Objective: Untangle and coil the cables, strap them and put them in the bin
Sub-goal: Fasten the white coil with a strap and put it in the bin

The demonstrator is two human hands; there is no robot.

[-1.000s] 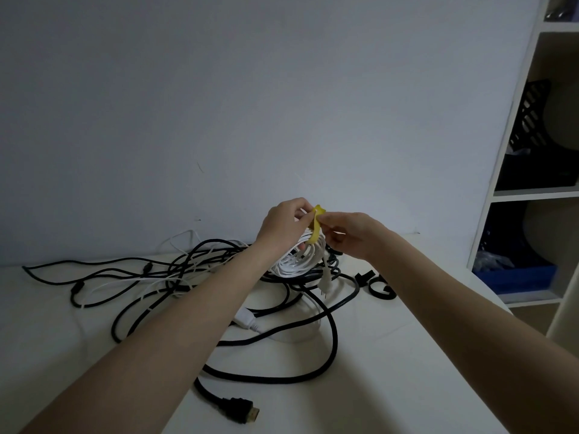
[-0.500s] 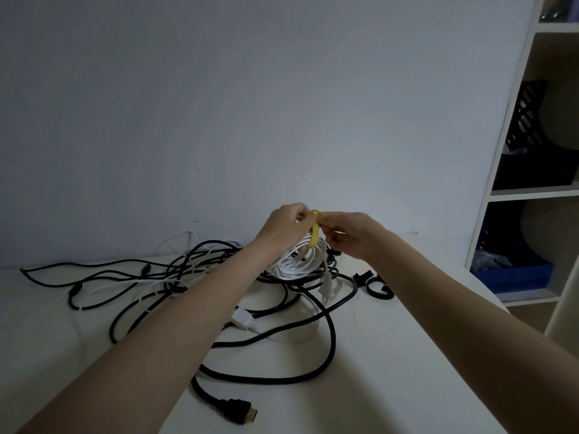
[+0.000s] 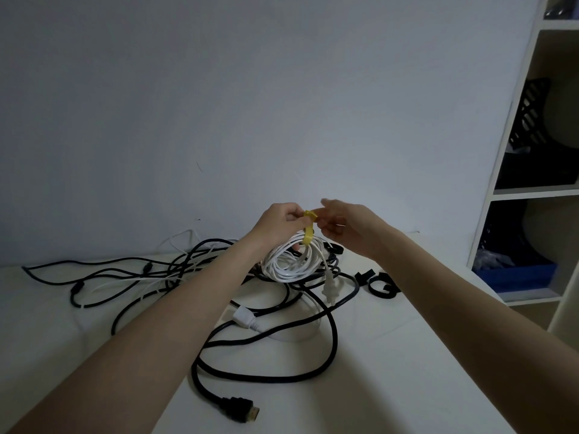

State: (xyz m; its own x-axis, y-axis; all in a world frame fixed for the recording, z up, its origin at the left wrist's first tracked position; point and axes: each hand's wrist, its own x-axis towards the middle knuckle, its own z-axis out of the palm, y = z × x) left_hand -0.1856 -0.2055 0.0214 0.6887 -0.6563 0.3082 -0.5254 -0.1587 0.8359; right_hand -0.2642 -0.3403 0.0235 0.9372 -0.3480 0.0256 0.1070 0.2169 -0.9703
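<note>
The left hand (image 3: 277, 225) is lifted above the white bench (image 3: 391, 355), its grip curled round the top of a coiled white cable bundle (image 3: 293, 261) and pinching the upper end of a yellow flat strap (image 3: 308, 228) that loops over the coil. The right hand (image 3: 347, 227) meets it from the other side: thumb and forefinger close on the free end of the same yellow strap at its top, while the other fingers stay loosely spread, one pointing up and away. So both grips are clamped on the strap, the left also carrying the coil.

The coil hangs from the left hand, its lower loops near the heap below, and its white two-pin plug (image 3: 330, 289) dangles down on the right side of it.

Under and around the coil lies the tangle of black cables (image 3: 150, 277), spread across the bench to the left and towards the front, where a black flat connector with a gold tip (image 3: 239, 410) lies. A white connector (image 3: 246, 317) sits in the middle of the tangle. Black strap loops (image 3: 379, 285) lie on the bench just right of the heap.

At the far right stands a white shelf unit (image 3: 507, 170) with a blue bin (image 3: 517, 277) on its lower shelf. I can read no writing or brand on anything.
</note>
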